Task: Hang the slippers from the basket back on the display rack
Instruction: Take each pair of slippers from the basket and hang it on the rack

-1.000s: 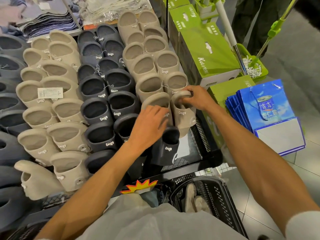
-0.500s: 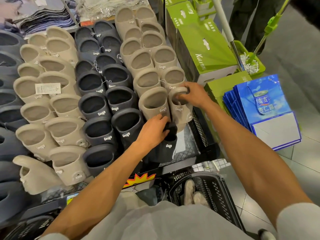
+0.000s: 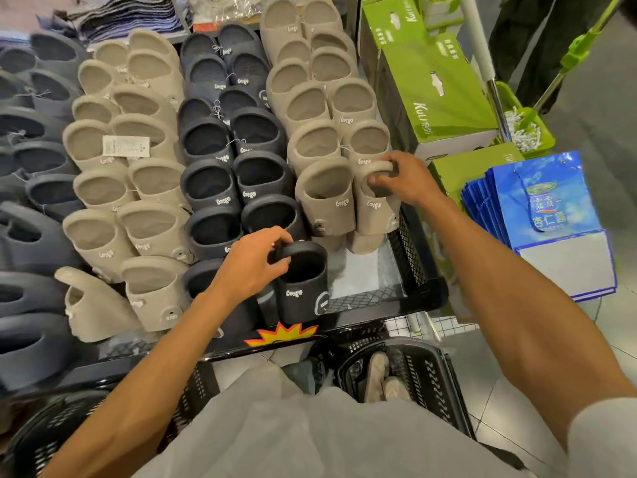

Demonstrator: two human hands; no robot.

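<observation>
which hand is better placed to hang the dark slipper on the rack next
Left. The left hand grips the dark slipper by its strap, beside the dark column; the right hand holds a beige slipper further right.

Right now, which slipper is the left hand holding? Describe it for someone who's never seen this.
Find the display rack and the yellow-red star sticker on its black front rail. Just above the star stands a dark slipper, its strap gripped by the left hand. It is the only dark slipper under the beige column.
</observation>
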